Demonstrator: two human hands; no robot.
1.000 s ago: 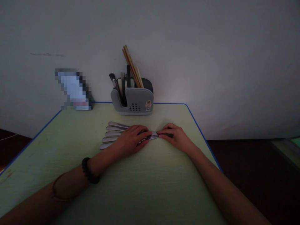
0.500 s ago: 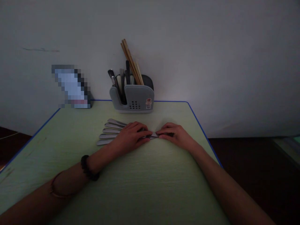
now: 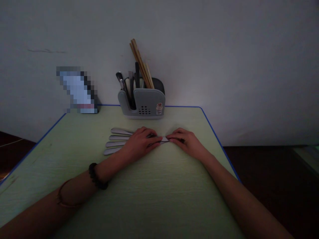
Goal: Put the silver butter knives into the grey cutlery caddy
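Several silver metal cutlery pieces (image 3: 119, 137) lie fanned on the table, their rounded handles pointing left. Over their middle rests my left hand (image 3: 143, 141), palm down, its thumb and fingers closed around them. My right hand (image 3: 184, 139) pinches the right-hand ends between thumb and fingertips. A short stretch of flat metal shows in the small gap between my two hands. The working ends are covered by my fingers, so I cannot tell what kind of cutlery it is.
Behind my hands a grey utensil holder (image 3: 149, 103) stands against the wall, with wooden chopsticks (image 3: 142, 63) and dark-handled utensils (image 3: 137, 74) in it. A blurred-out device (image 3: 78, 91) leans at the back left. The pale green table (image 3: 154, 192) has a blue edge.
Fewer separate handles show at the left, and they sit closer together at the top of the fan. Both hands keep their grip with only slight shifts. The view has moved a little.
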